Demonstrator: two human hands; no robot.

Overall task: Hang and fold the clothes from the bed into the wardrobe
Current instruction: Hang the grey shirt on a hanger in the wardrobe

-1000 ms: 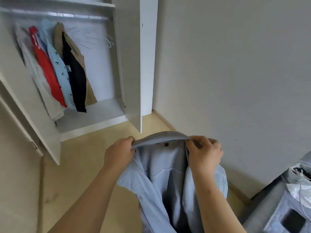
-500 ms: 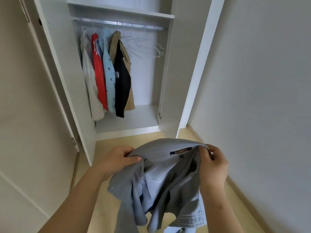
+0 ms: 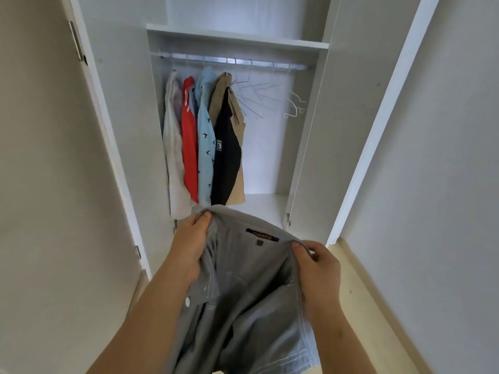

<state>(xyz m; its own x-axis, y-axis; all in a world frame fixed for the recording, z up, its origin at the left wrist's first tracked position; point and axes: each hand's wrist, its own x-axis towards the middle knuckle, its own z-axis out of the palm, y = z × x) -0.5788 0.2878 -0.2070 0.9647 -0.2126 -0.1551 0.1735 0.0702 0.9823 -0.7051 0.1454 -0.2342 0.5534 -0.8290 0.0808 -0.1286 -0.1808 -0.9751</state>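
Note:
I hold a grey-blue shirt (image 3: 251,290) spread open by its collar in front of the open white wardrobe (image 3: 235,41). My left hand (image 3: 190,244) grips the collar's left end, my right hand (image 3: 314,268) pinches its right end. A dark label shows inside the collar. The shirt hangs down between my forearms and leaves the frame at the bottom. On the rail (image 3: 232,62) hang several garments (image 3: 205,141): white, red, light blue, black and beige. Several empty wire hangers (image 3: 259,95) hang to their right.
Both wardrobe doors stand open, the left door (image 3: 108,136) and the right door (image 3: 310,130) flanking the opening. A bare white floor panel (image 3: 262,206) lies under the hanging clothes. A grey wall (image 3: 437,171) runs along the right, with beige flooring (image 3: 378,306) below.
The view has swung from the wall to face the wardrobe and come closer. The shirt stays held by its collar in both hands, now raised toward the opening.

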